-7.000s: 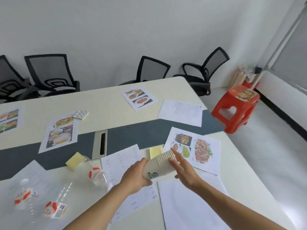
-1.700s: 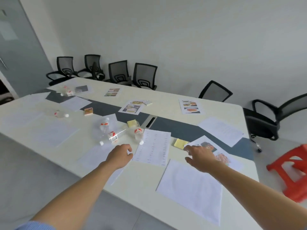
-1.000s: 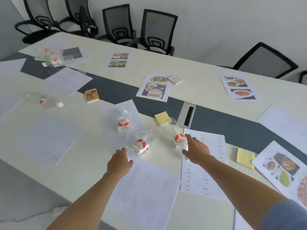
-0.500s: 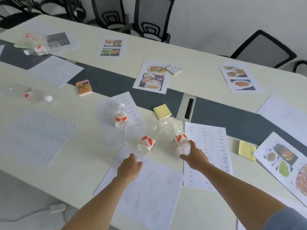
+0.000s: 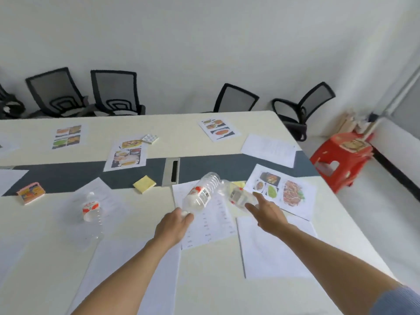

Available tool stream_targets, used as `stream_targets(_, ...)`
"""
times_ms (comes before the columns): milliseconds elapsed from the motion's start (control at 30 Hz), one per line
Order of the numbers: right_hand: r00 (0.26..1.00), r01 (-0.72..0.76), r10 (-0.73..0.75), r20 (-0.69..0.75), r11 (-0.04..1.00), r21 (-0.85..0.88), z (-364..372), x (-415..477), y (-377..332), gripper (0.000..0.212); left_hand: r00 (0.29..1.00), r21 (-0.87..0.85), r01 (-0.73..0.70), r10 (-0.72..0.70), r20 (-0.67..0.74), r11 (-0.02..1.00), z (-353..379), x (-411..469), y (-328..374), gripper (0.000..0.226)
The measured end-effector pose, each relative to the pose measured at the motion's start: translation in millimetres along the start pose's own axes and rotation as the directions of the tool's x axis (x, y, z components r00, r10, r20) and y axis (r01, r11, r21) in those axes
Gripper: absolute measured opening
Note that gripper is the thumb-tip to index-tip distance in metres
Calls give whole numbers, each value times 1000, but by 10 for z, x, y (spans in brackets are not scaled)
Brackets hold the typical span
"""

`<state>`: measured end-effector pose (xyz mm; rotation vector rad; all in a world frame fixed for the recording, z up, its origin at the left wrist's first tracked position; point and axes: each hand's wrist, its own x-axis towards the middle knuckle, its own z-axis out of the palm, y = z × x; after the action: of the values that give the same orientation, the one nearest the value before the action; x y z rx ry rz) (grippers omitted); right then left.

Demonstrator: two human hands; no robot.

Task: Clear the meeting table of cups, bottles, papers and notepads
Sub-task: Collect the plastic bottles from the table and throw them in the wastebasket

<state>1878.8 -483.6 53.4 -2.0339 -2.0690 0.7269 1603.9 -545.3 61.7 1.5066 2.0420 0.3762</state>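
Papers are scattered over the table [image 5: 256,120], its right edge bare. One bottle [image 5: 201,193] is gripped by the left hand [image 5: 172,226]; another bottle [image 5: 238,196] is touched by the spread right hand [image 5: 267,214].

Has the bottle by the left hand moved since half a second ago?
Yes. The left hand has lifted the bottle by its neck; its base now tilts up toward the cable slot.

Clear bottles [image 5: 201,193], apparently red-white labels.
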Motion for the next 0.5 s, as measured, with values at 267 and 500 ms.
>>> stream_targets(267,949,-204,198,-244,979,1,-1043,-1660,1716,52,928,110,-370,361,91,923,1001,-845,1798,54)
stream_targets(500,776,-446,463,-430,883,145,-1643,-3082,3055,39,761,22,-621,597,254,783,2075,-1714,3257,40)
